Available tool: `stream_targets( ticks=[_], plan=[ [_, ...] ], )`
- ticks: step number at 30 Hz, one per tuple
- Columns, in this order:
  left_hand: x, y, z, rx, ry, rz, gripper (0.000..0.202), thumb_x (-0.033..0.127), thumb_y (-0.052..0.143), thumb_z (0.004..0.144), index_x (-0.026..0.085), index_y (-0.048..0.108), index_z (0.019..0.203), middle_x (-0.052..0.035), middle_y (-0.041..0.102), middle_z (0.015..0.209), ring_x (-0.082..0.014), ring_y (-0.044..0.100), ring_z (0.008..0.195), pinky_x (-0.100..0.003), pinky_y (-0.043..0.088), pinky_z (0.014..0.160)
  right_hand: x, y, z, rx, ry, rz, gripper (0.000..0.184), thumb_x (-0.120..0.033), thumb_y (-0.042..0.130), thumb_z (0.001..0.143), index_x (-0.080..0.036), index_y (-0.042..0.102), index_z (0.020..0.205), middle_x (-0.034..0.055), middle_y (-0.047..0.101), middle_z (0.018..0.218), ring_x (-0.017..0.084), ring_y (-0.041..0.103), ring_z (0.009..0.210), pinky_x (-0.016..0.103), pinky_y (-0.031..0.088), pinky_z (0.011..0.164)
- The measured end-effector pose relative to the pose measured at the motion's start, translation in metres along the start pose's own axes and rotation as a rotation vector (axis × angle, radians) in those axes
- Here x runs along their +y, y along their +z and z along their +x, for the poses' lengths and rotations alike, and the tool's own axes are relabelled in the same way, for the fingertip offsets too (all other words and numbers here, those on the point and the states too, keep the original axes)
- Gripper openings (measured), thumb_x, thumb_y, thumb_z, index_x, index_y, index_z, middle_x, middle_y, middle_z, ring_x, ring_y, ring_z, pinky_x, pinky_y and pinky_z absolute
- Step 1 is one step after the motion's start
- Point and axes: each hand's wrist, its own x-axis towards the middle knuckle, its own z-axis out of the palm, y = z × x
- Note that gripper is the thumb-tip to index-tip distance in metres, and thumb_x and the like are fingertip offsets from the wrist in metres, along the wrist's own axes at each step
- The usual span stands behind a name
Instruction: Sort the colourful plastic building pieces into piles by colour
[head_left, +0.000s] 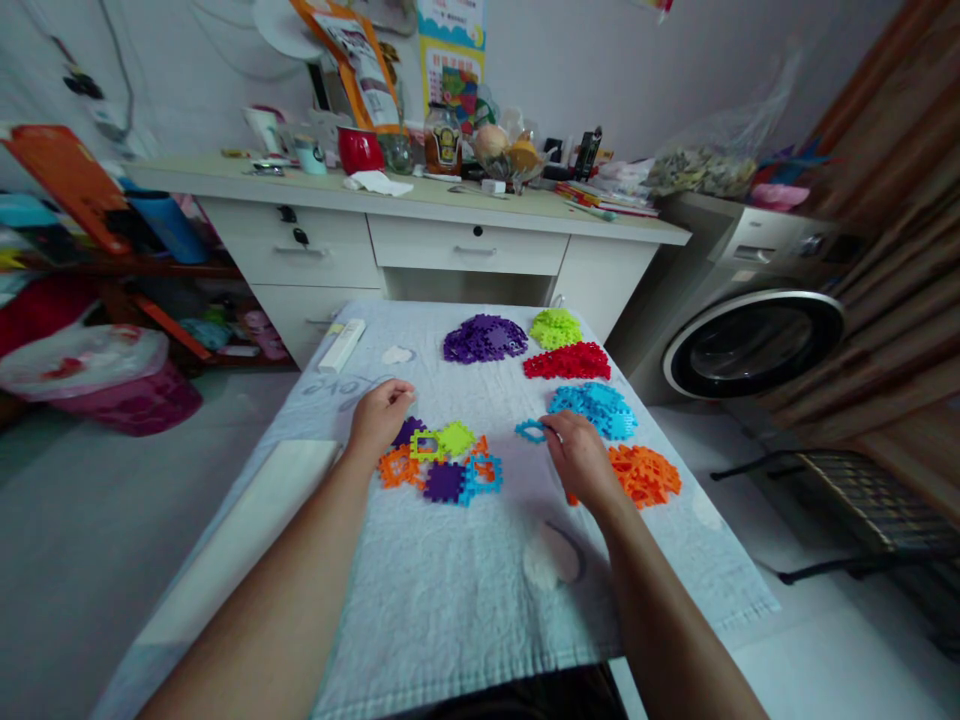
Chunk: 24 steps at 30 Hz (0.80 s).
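Near cloth (450, 580) lies open, tile piles (600, 410) crowding right.

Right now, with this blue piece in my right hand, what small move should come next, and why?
Perhaps bring the blue piece left to the multicolored cluster: your right hand holds it apart from the blue pile, the cluster lies close by, and your left hand, near the cluster's left end, seems free to steady it.

On the jar (442, 143), the poster (452, 62) behind it and the cloth (450, 570) before it, I see lettering, none clearly legible.
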Motion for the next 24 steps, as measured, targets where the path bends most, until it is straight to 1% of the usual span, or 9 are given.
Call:
stream_targets(
  ticks=[2, 5, 7, 10, 14, 16, 21, 24],
  plan=[
    [-0.002, 0.000, 0.001, -0.001, 0.006, 0.008, 0.027, 0.040, 0.056, 0.076, 0.021, 0.068, 0.089, -0.0032, 0.073, 0.080, -0.0195, 0.065, 0.074, -0.029, 0.047, 0.072, 0.011, -0.012, 0.005, 0.011, 0.054, -0.027, 0.029, -0.015, 0.046, 0.093, -0.015, 0.070, 0.109, 0.0115, 0.071, 0.109, 0.021, 0.062, 0.101, 0.029, 0.041, 0.089],
    [-0.005, 0.001, 0.002, 0.002, 0.008, 0.015, 0.027, 0.041, 0.056, 0.076, 0.022, 0.069, 0.090, -0.0027, 0.072, 0.080, -0.0193, 0.065, 0.074, -0.029, 0.047, 0.071, 0.024, -0.024, 0.013, -0.005, 0.129, -0.093, 0.026, -0.015, 0.048, 0.089, -0.016, 0.071, 0.102, 0.0088, 0.073, 0.099, 0.020, 0.063, 0.090, 0.027, 0.041, 0.080],
    [-0.007, 0.001, 0.002, 0.000, 0.011, 0.011, 0.026, 0.041, 0.056, 0.077, 0.022, 0.068, 0.090, -0.0026, 0.072, 0.080, -0.0193, 0.065, 0.073, -0.029, 0.047, 0.071, 0.031, -0.027, 0.017, -0.009, 0.160, -0.126, 0.025, -0.014, 0.048, 0.088, -0.017, 0.071, 0.097, 0.0077, 0.073, 0.095, 0.019, 0.063, 0.086, 0.027, 0.040, 0.077],
    [-0.008, 0.002, 0.002, -0.004, 0.016, 0.007, 0.026, 0.041, 0.055, 0.077, 0.022, 0.068, 0.090, -0.0028, 0.073, 0.080, -0.0193, 0.065, 0.073, -0.029, 0.047, 0.072, 0.037, -0.026, 0.022, 0.001, 0.194, -0.171, 0.027, -0.014, 0.047, 0.088, -0.019, 0.072, 0.098, 0.0081, 0.073, 0.099, 0.020, 0.062, 0.089, 0.028, 0.039, 0.078],
    [-0.006, 0.001, 0.002, 0.003, 0.008, 0.019, 0.025, 0.041, 0.056, 0.076, 0.023, 0.068, 0.089, -0.0029, 0.073, 0.081, -0.0197, 0.065, 0.074, -0.029, 0.047, 0.072, 0.040, -0.021, 0.024, 0.021, 0.276, -0.293, 0.028, -0.016, 0.049, 0.089, -0.019, 0.072, 0.105, 0.0123, 0.070, 0.110, 0.026, 0.060, 0.100, 0.033, 0.038, 0.080],
    [-0.004, 0.001, 0.001, 0.002, 0.008, 0.023, 0.025, 0.041, 0.056, 0.076, 0.023, 0.068, 0.089, -0.0028, 0.073, 0.081, -0.0197, 0.065, 0.074, -0.029, 0.047, 0.072, 0.040, -0.020, 0.023, 0.027, 0.300, -0.331, 0.029, -0.018, 0.051, 0.089, -0.020, 0.071, 0.110, 0.0142, 0.067, 0.113, 0.028, 0.058, 0.103, 0.035, 0.039, 0.081],
    [0.000, 0.000, 0.000, 0.004, 0.010, 0.034, 0.025, 0.041, 0.056, 0.076, 0.022, 0.068, 0.088, -0.0025, 0.072, 0.080, -0.0194, 0.064, 0.074, -0.029, 0.046, 0.072, 0.038, -0.027, 0.018, 0.029, 0.293, -0.338, 0.029, -0.018, 0.052, 0.090, -0.020, 0.071, 0.111, 0.0151, 0.065, 0.114, 0.030, 0.056, 0.104, 0.038, 0.039, 0.083],
    [0.002, 0.000, 0.000, 0.006, 0.012, 0.049, 0.025, 0.040, 0.056, 0.076, 0.022, 0.068, 0.088, -0.0023, 0.071, 0.080, -0.0192, 0.064, 0.073, -0.029, 0.046, 0.071, 0.029, -0.031, 0.016, 0.051, 0.264, -0.300, 0.027, -0.018, 0.052, 0.091, -0.018, 0.071, 0.110, 0.0151, 0.065, 0.114, 0.029, 0.056, 0.104, 0.038, 0.039, 0.087]
  ],
)
